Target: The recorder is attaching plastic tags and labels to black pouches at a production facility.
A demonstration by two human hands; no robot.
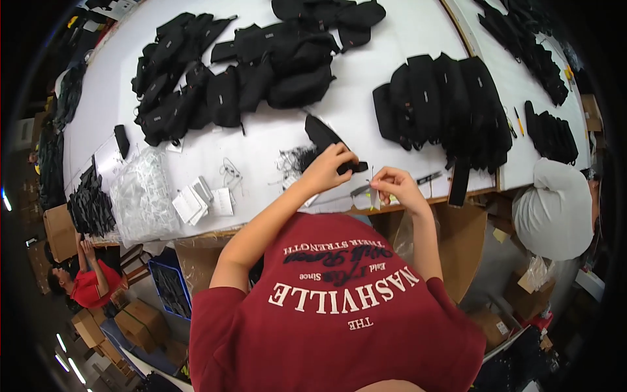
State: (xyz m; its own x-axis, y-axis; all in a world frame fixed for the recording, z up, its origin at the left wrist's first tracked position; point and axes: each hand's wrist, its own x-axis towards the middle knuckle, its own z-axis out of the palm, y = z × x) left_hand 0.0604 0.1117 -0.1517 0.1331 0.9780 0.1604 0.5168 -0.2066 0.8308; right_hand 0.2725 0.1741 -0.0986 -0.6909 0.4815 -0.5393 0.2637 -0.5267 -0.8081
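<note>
My left hand [326, 166] is closed on a small black zip pouch [322, 134] that lies at an angle on the white table [392, 59], fingers gripping its near end. My right hand [397, 186] is just to the right, by the table's near edge, pinching a small thin pale tag piece between thumb and fingers. The two hands are a few centimetres apart. A tangle of thin black strings [295, 158] lies just left of my left hand.
Heaps of black pouches [261, 72] fill the table's far middle, and a row of them [444, 108] lies at right. Clear plastic bags [140, 193] and white paper tags [202, 202] sit at left. A person in white [555, 209] stands at right; cardboard boxes [140, 320] are below.
</note>
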